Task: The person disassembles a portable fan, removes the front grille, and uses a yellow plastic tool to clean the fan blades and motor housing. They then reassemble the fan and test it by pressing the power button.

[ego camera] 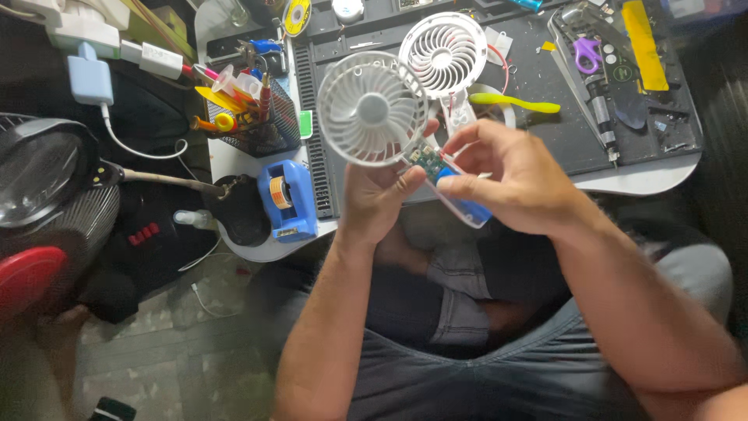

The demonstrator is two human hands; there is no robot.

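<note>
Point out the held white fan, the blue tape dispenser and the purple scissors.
held white fan (372,109): head view, centre hub.
blue tape dispenser (288,199): head view, upper body.
purple scissors (587,54): head view, handle loops.

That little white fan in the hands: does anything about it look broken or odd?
Yes. The handheld fan in the left hand has its handle open, baring a green circuit board that the right hand touches.

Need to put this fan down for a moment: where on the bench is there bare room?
Bare dark mat lies between the yellow strip and the tool tray, running down to the bench's front edge. The left side is crowded: pen holder, blue tape dispenser. A second white fan fills the middle. Both hands hold the fan at the front edge.
</note>
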